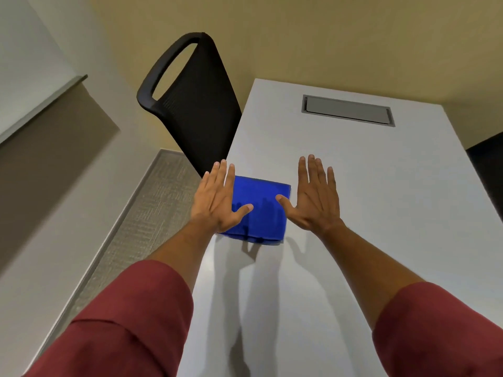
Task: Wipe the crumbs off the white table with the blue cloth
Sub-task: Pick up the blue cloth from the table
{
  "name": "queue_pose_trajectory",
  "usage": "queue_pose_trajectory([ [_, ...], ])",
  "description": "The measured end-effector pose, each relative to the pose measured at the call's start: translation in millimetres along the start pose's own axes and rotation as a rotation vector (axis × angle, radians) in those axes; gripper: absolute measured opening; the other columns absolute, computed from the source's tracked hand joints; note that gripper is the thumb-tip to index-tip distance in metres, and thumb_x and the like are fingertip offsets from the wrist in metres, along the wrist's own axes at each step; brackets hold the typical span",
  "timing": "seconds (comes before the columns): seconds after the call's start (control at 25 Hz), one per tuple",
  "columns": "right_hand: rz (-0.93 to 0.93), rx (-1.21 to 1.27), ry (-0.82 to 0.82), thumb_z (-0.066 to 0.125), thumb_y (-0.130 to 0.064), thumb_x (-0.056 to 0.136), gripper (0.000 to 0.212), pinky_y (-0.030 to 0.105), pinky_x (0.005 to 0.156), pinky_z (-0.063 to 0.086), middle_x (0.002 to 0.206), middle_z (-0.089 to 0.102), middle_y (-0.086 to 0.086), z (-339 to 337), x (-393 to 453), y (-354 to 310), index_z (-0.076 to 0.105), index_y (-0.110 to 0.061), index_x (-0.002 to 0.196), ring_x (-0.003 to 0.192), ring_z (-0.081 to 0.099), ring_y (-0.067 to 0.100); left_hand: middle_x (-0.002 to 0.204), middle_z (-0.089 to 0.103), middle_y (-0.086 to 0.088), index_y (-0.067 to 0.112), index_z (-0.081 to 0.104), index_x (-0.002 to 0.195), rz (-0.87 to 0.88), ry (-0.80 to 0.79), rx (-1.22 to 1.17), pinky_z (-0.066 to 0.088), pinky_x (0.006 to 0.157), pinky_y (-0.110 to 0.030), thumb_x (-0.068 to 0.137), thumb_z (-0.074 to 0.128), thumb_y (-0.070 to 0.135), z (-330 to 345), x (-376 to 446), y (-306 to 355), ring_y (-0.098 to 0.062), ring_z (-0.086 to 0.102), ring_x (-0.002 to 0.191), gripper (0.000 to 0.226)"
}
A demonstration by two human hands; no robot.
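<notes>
Open hands (pixel 217 198) flanking folded blue cloth (pixel 261 210).

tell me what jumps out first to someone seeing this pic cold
The folded blue cloth stands out most, lying near the left edge of the white table. Two open hands frame it: the left hand overlaps its left side, the right hand is spread beside its right edge. A black mesh chair stands behind, left of the table.

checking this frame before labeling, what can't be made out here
- Crumbs on the white table: none discernible in the head view, too small.
- Blue cloth: left part hidden under the left hand.
- Whether the right hand touches the table: unclear.
- Black chair: seat hidden behind the table.
</notes>
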State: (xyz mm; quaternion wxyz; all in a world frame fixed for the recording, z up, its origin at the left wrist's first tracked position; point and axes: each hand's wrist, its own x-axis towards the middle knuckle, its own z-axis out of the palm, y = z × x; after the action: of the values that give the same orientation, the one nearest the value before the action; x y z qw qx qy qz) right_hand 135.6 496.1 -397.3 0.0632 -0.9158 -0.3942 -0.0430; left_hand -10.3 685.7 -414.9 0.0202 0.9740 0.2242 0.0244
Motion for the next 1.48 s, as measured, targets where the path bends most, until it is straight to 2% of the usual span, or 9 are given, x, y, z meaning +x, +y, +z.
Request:
queue_pose_trajectory([
  [0.16,0.042,0.077,-0.071,0.048,-0.049,0.095,0.081,0.042,0.122,0.007,0.163,0.016,0.016,44,28,5,0.014,-0.008,0.156,0.151,0.015,0.03,0.165,0.01,-0.012,0.01,0.004,0.156,-0.018,-0.107,-0.095,0.015,0.12,-0.044,0.083,0.035,0.076,42,31,-31,-0.029,0.009,0.152,0.103],
  [0.32,0.076,0.132,-0.152,0.051,-0.037,0.098,0.067,0.04,0.12,0.02,0.16,0.028,0.014,86,52,14,0.025,-0.008,0.154,0.148,0.026,0.03,0.161,0.024,-0.01,0.011,0.019,0.155,-0.032,-0.139,-0.213,0.028,0.116,-0.045,0.088,0.051,0.061,79,64,-50,-0.028,0.024,0.147,0.089],
  [0.44,0.072,0.158,-0.194,0.054,-0.025,0.098,0.053,0.041,0.106,0.041,0.148,0.048,0.012,107,69,21,0.04,-0.009,0.147,0.132,0.047,0.03,0.157,0.032,-0.01,0.01,0.029,0.151,-0.014,-0.172,-0.265,0.033,0.113,-0.047,0.091,0.052,0.053,99,89,-55,-0.028,0.03,0.143,0.078],
  [0.56,0.092,0.161,-0.223,0.056,-0.017,0.096,0.031,0.042,0.088,0.052,0.123,0.063,0.012,120,83,22,0.058,-0.008,0.126,0.108,0.058,0.029,0.153,0.039,-0.009,0.009,0.037,0.148,0.003,-0.205,-0.296,0.035,0.112,-0.046,0.095,0.052,0.044,113,107,-60,-0.027,0.037,0.138,0.065],
  [0.64,0.13,0.17,-0.247,0.056,-0.016,0.096,0.019,0.043,0.081,0.054,0.108,0.065,0.011,127,90,23,0.064,-0.007,0.111,0.095,0.061,0.029,0.144,0.049,-0.009,0.009,0.046,0.141,0.011,-0.179,-0.311,0.039,0.108,-0.043,0.096,0.052,0.035,117,115,-62,-0.027,0.045,0.129,0.052],
  [0.76,0.139,0.187,-0.267,0.057,-0.013,0.096,0.014,0.043,0.079,0.055,0.097,0.066,0.011,132,97,23,0.067,-0.005,0.102,0.088,0.063,0.029,0.133,0.055,-0.008,0.01,0.053,0.134,-0.004,-0.135,-0.355,0.042,0.102,-0.04,0.097,0.053,0.02,120,125,-62,-0.025,0.05,0.121,0.039],
  [0.96,0.171,0.257,-0.244,0.061,-0.011,0.093,0.018,0.044,0.085,0.056,0.1,0.071,0.014,140,106,25,0.069,-0.002,0.106,0.091,0.065,0.03,0.119,0.058,-0.01,0.006,0.062,0.12,-0.071,-0.109,-0.388,0.046,0.093,-0.037,0.095,0.057,0.012,119,142,-61,-0.025,0.055,0.11,0.026],
  [1.16,0.207,0.316,-0.23,0.059,-0.008,0.093,0.02,0.042,0.085,0.056,0.1,0.073,0.012,132,107,25,0.073,-0.006,0.105,0.091,0.066,0.028,0.105,0.054,-0.005,0.008,0.066,0.101,-0.088,-0.103,-0.363,0.042,0.08,-0.031,0.095,0.059,0.012,112,143,-59,-0.016,0.05,0.094,0.011],
  [1.48,0.169,0.37,-0.225,0.063,-0.009,0.091,0.018,0.038,0.086,0.056,0.099,0.074,0.012,59,88,25,0.076,-0.008,0.102,0.093,0.067,0.028,0.092,0.063,0.0,0.016,0.065,0.094,-0.103,-0.113,-0.472,0.053,0.075,-0.034,0.094,0.06,0.012,46,118,-55,-0.016,0.061,0.086,0.006],
])
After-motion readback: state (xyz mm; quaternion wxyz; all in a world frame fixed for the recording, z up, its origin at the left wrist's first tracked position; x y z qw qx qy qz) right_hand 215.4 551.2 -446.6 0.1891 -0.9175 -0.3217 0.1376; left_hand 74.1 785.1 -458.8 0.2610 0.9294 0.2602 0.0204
